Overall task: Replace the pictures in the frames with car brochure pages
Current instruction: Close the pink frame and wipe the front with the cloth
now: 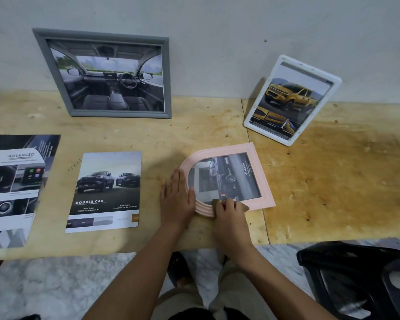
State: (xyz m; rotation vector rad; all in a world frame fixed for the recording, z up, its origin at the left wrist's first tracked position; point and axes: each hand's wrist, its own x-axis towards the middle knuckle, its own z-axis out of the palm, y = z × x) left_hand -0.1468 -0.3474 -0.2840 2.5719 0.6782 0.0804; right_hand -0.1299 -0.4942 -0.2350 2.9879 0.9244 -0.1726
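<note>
Makeshift workshop: bare plywood bench (333,181), plain grey wall (217,31), marble floor (56,285).

Brochure spread (14,190) at far left runs off the picture's edge. We cannot read the small print under DOUBLE CAB on the loose page (104,192). Right hand (229,218) hides the pink frame's (261,181) lower rim; brown object there unidentifiable.

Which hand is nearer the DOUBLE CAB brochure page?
Left. The left hand lies flat on the table at the pink arched frame's curved end, just right of the DOUBLE CAB page. The right hand is farther right, on the frame's near edge.
</note>
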